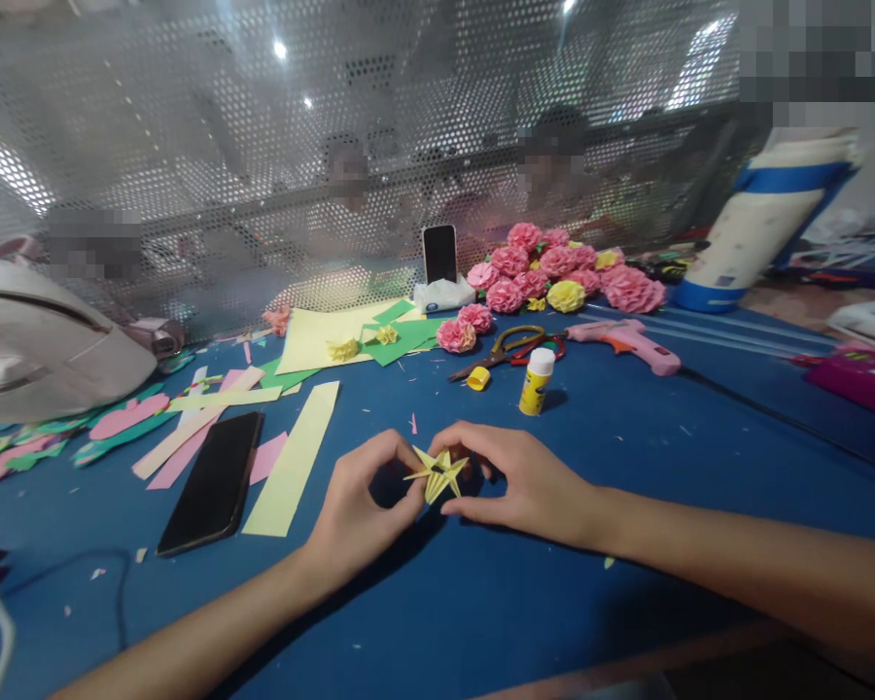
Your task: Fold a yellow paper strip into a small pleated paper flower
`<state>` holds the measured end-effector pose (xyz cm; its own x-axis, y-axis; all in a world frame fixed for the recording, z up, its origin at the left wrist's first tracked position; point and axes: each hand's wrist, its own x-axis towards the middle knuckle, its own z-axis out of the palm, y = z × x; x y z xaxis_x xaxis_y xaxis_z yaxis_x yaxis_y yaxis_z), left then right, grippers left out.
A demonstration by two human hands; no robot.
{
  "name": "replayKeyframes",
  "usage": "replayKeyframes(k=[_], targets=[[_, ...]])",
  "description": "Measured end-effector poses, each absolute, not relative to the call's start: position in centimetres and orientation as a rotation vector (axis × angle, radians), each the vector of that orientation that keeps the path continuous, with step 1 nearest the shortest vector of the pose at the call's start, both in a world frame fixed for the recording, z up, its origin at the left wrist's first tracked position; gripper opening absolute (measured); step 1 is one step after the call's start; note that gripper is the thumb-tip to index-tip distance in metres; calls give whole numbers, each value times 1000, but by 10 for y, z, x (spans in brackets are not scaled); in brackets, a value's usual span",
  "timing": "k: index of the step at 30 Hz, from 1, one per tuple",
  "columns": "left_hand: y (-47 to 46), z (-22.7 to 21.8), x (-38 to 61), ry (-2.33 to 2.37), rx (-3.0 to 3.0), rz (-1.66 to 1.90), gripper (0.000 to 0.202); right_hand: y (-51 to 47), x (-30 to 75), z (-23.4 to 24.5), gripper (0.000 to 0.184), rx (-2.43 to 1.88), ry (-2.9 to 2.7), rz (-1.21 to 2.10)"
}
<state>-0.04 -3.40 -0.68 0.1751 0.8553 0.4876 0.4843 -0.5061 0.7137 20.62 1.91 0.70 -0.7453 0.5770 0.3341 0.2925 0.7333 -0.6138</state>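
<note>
Left hand (357, 515) and right hand (525, 481) pinch a yellow paper star (437, 472) above the blue table (627, 457).

— Surface?
— One blue table (627, 467), which was flecked with paper scraps.
— Left of the frame?
— A black phone (211, 483) lay flat at lower left, with a pale yellow strip (294, 459) just beside it.
— Centre?
— A glue stick (537, 381) stood upright, its yellow cap (477, 378) near it. Behind them lay scissors (507, 350) and green and yellow sheets (404, 335).
— Upper right?
— There was a pink glue gun (623, 342), a heap of pink paper flowers (554, 267) and a white-and-blue bottle (758, 224).
</note>
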Motion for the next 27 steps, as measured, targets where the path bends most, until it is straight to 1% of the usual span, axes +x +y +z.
replayKeyframes(k=[3,5,8,12,15,27], targets=[[-35,-6,2,1220,2038,1232,9,19,206,8,29,-667,-2391,774],[-35,-5,1,1183,2015,1217,6,20,206,8,27,-683,-2366,810],[-35,-5,-1,1165,2006,1227,4,22,207,9,28,-717,-2334,866],[-35,-5,-4,1149,2054,1232,10,23,208,8,27,-725,-2328,881],[-35,-5,-4,1127,2061,1235,11,23,208,8,26,-695,-2326,890],[-33,-7,-8,1095,2107,1272,15,26,209,3,34,-638,-2327,835]])
